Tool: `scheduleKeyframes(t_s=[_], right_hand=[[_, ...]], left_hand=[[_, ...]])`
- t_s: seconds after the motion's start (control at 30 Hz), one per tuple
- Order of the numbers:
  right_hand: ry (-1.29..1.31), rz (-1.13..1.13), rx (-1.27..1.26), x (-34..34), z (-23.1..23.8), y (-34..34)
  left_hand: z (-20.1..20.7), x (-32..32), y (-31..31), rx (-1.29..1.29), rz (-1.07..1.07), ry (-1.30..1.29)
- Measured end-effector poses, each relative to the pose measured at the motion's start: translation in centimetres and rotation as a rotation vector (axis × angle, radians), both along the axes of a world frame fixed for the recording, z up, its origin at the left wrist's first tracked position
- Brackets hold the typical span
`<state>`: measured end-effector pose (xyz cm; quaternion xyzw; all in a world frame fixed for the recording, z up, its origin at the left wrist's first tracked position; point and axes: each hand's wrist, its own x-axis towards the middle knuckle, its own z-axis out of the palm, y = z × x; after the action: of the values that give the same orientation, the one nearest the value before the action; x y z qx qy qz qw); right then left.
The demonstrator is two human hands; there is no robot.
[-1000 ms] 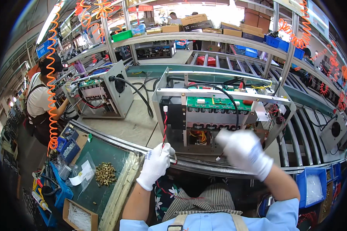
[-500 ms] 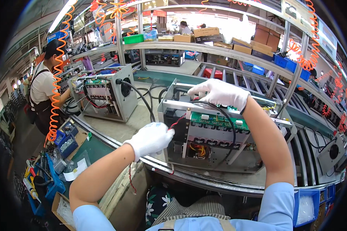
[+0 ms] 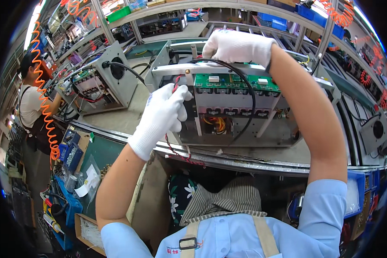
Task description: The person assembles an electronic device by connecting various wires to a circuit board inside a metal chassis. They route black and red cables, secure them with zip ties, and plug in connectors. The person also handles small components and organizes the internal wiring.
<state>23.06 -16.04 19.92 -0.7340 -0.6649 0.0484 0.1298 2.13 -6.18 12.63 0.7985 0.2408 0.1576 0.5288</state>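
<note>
Centrally, metal chassis [image 3: 228, 102]: on bench [image 3: 124, 116].
Second chassis [image 3: 116, 90]: farther left.
Right hand [image 3: 241, 46]: bent over front rail [image 3: 208, 67]; whether gripping, cannot tell.
Left hand [image 3: 161, 114]: pinching red wire [image 3: 176, 81].
Black cable [image 3: 253, 94]: arching across green circuit board [image 3: 228, 85], blocking part.
Red wire: chassis's near left.

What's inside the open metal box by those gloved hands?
A green circuit board and, lower down, yellow wires show. The right hand hides some of the upper area, the left hand some of the left side; what lies behind them can't be seen.
</note>
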Motion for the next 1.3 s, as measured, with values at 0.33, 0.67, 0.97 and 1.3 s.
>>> scheduleKeyframes(t_s=[0.33, 0.67, 0.97, 1.3], right_hand=[[-0.521, -0.564, 0.325, 13.2, 0.7, -18.9], [0.398, -0.195, 0.507, -11.8, -13.5, -17.7], [1.352, -0.484, 0.606, -14.3, -23.9, -10.3], [0.883, -0.649, 0.747, -12.9, -28.6, -11.4]], left_hand=[[-10.5, -3.7, -0.9, -0.418, -0.251, -0.034], [-10.5, -1.0, -3.4, -0.344, -0.333, 0.015], [-13.5, -1.3, -5.2, -0.298, -0.256, -0.125], [-17.8, 2.2, -3.5, 0.265, -0.063, -0.087]])
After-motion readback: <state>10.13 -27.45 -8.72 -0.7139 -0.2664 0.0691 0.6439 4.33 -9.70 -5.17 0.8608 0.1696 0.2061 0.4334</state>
